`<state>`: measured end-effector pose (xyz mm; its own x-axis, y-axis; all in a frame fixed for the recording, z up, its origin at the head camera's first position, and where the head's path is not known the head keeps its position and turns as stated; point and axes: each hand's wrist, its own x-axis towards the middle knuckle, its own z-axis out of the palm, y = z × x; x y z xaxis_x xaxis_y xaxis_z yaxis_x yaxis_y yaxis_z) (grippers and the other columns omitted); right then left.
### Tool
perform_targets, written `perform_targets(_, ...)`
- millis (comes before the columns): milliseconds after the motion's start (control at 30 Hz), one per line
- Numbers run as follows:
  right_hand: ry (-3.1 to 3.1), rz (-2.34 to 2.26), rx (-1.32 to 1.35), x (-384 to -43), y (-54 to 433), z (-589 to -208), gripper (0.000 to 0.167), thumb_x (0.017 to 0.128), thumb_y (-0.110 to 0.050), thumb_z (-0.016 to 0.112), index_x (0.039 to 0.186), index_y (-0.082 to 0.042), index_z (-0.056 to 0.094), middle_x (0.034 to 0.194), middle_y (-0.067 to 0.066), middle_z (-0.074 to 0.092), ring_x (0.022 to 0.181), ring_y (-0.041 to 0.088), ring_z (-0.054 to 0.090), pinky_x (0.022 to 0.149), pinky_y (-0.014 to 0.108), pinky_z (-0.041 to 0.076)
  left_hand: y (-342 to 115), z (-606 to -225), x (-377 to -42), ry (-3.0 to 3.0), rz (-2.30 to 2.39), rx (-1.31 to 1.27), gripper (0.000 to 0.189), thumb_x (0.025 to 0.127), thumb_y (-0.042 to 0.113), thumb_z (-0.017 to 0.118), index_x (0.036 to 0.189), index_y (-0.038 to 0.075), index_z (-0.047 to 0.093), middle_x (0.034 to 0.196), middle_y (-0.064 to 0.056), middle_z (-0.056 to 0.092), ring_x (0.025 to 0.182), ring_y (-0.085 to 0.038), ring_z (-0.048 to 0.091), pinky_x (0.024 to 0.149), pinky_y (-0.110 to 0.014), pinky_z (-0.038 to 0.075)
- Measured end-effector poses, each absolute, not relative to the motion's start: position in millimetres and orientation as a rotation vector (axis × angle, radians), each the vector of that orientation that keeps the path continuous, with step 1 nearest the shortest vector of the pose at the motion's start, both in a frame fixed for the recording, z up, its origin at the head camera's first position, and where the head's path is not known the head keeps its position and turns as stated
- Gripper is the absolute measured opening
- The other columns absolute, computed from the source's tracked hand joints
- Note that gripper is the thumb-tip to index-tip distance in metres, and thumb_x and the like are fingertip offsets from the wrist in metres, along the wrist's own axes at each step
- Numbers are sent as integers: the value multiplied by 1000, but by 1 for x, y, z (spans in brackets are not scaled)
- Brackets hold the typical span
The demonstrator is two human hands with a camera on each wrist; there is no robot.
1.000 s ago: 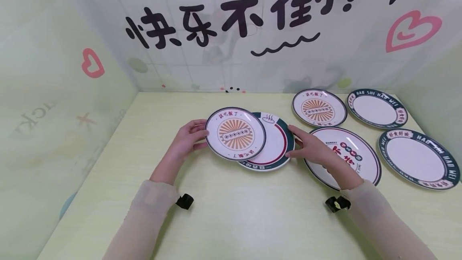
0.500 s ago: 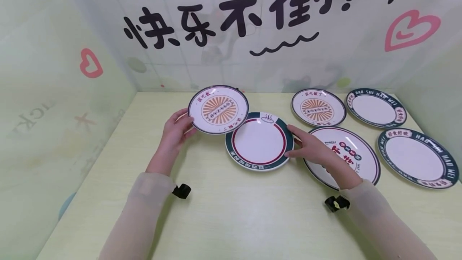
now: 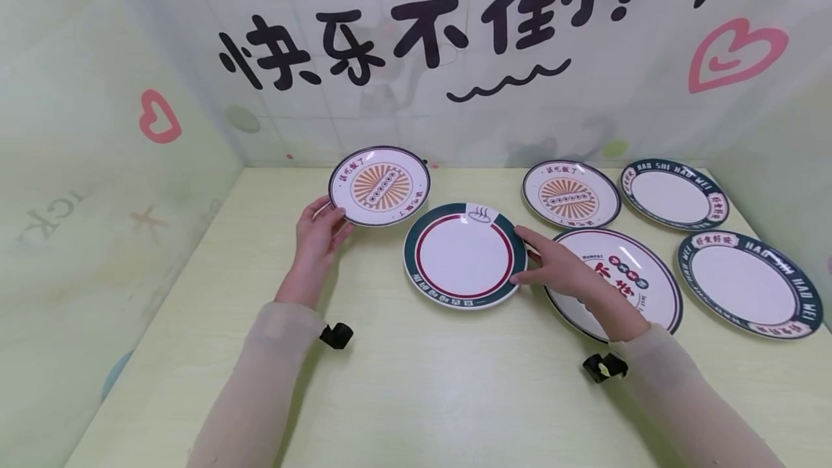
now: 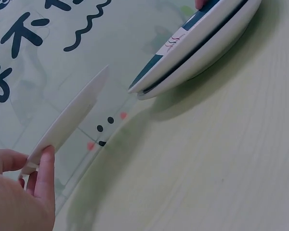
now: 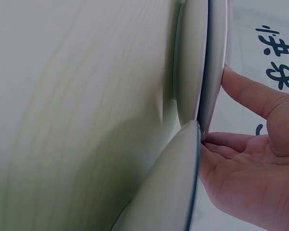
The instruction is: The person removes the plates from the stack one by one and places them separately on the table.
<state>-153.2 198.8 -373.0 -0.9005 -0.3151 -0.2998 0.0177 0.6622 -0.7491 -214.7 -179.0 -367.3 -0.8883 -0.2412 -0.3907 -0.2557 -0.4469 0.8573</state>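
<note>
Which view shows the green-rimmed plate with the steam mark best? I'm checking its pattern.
The head view: the steam-mark plate shows nearly its whole face there. The left wrist view catches its side and a strip of decorated rim; the right wrist view, only its outer side, pattern hidden.

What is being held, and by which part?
Left hand: round white plate with orange sunburst, by its near left rim. Right hand: round white plate with green border, by its right rim.

Glossy smooth plates (image 3: 382, 188); matt wood-grain table (image 3: 416, 388); cloth sleeves (image 3: 261, 374).
</note>
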Motion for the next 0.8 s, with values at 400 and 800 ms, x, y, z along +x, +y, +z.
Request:
perform_targets(400,2480,-1104,-233,-152,199,-373,90,91,-19,73,160,-5,16,167,20,14,150,44,23,122,55,27,-177,-381,-227,1695,2524,-765,50,95,-5,57,140,13,42,115,1,59,83,-11,66,64,-17,60)
perform_targets(800,2481,-1133,-250,-153,200,-375,90,91,-16,73,159,-3,16,166,21,13,149,45,24,121,54,29,-171,-389,-238,1739,2453,-771,54,95,-4,58,143,13,41,125,-2,57,87,-11,65,75,-21,62)
